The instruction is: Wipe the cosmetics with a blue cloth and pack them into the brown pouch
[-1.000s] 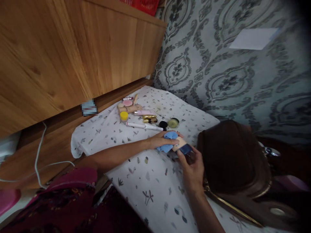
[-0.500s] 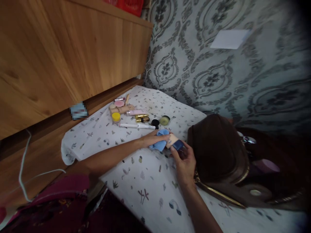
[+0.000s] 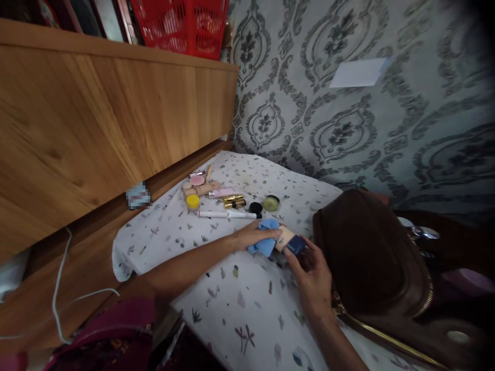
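A beige bottle with a dark blue cap point(image 3: 285, 239) is between my hands, above a white patterned cloth point(image 3: 232, 288). My left hand point(image 3: 251, 236) grips a light blue cloth point(image 3: 264, 246) against the bottle's beige end. Fingers of my right hand point(image 3: 312, 268) are closed round the blue cap. Beyond them lie a white pen-like tube point(image 3: 226, 214), gold tubes point(image 3: 234, 201), a round black item point(image 3: 255, 208), a green-topped round jar point(image 3: 270, 203), a yellow-lidded jar point(image 3: 192, 202), a pink round compact point(image 3: 197, 180) and beige tubes point(image 3: 203, 189).
An open brown bag point(image 3: 367, 252) with items inside stands at the right. Behind rises a patterned wall point(image 3: 336, 129) with a white card. At the left is a wooden cabinet point(image 3: 116, 123) with a red basket point(image 3: 180, 26) on top. White cables lie at lower left.
The view has shifted, so the scene sits lower and more of the red basket shows. Both hands keep hold of the bottle and the blue cloth, with little change in their grip.
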The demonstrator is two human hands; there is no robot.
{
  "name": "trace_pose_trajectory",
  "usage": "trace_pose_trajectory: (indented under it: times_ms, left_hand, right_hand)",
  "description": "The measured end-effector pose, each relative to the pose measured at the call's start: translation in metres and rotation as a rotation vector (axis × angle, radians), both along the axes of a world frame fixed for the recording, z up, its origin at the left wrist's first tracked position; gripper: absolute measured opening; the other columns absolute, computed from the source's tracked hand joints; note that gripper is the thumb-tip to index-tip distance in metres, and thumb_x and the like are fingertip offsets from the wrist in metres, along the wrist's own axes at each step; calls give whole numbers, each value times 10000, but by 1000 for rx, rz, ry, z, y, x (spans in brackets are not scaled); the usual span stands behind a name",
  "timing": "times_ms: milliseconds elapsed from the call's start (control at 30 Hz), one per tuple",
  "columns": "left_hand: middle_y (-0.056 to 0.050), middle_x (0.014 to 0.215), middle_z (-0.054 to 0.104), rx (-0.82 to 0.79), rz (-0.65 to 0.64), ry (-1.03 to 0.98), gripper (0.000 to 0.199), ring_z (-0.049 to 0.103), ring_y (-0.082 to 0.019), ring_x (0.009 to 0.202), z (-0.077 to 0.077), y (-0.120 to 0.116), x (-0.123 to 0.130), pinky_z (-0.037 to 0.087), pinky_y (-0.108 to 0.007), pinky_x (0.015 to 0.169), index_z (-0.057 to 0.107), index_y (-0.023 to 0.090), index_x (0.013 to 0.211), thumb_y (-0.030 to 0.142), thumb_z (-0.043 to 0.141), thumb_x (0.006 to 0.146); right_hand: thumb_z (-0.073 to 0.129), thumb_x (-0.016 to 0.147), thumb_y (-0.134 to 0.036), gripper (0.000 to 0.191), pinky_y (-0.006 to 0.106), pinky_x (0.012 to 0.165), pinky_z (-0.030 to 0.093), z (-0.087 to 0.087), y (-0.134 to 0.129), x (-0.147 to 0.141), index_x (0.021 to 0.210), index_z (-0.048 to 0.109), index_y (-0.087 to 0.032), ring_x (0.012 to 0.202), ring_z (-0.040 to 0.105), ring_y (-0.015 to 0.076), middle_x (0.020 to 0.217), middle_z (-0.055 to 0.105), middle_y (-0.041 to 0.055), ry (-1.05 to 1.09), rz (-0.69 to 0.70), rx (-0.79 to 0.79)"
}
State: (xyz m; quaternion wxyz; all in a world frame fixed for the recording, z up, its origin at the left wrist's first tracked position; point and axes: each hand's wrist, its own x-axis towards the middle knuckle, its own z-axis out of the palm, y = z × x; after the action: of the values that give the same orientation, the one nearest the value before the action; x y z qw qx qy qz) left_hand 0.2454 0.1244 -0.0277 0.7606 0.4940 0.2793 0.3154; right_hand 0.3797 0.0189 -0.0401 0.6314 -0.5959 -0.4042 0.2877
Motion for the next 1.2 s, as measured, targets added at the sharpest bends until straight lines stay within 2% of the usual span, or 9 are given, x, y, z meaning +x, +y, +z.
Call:
trace_pose_trajectory:
  times_ms: [233, 400, 567, 900, 1033, 1200]
  left_hand:
    - [-44, 905, 732, -22, -16, -3, 536, 653, -142, 781, -8, 3, 2, 511, -255, 756, 734, 159, 1063, 432, 878, 625]
    - [-44, 886, 722, -21, -32, -9, 525, 640, -130, 749, -17, 7, 4, 501, -254, 739, 722, 151, 1092, 411, 860, 657]
    - [-48, 901, 720, -20, -51, -10, 530, 650, -142, 771, -22, 10, 5, 512, -270, 757, 713, 157, 1099, 433, 850, 667]
    - [-31, 839, 714, -16, -21, -13, 577, 638, -150, 761, 3, -2, -4, 502, -271, 753, 734, 147, 947, 493, 914, 522]
    - [-45, 870, 726, -11, -8, -25, 658, 651, -161, 781, 8, -6, -3, 502, -272, 772, 731, 145, 979, 522, 922, 474]
    - [-33, 886, 733, 20, 8, -15, 635, 654, -153, 788, 10, -8, -2, 504, -241, 758, 730, 158, 1016, 521, 902, 525]
  right_hand:
    - [807, 652, -533, 741, 452, 838, 558, -1, 0, -1, 1269, 569, -200, 1060, 643, 313, 1177, 664, 124, 3, -3, -9]
    - [804, 650, -548, 838, 421, 754, 568, 0, -1, -3, 1337, 509, -170, 1023, 642, 316, 1115, 656, 129, -42, -21, -14]
    - [804, 650, -548, 795, 426, 771, 561, 1, -1, -5, 1293, 533, -166, 1070, 630, 327, 1168, 645, 145, -20, -20, 3]
    - [779, 675, -555, 677, 382, 692, 562, 1, -1, -3, 1203, 573, -186, 991, 653, 297, 1131, 678, 126, 12, -18, 0]
    - [755, 711, -535, 635, 403, 771, 561, 2, -2, -3, 1206, 569, -184, 970, 662, 275, 1126, 687, 120, -9, 0, 24]
    - [747, 714, -503, 624, 409, 827, 551, 2, -2, -2, 1209, 565, -170, 972, 659, 269, 1153, 675, 134, -53, -8, 56]
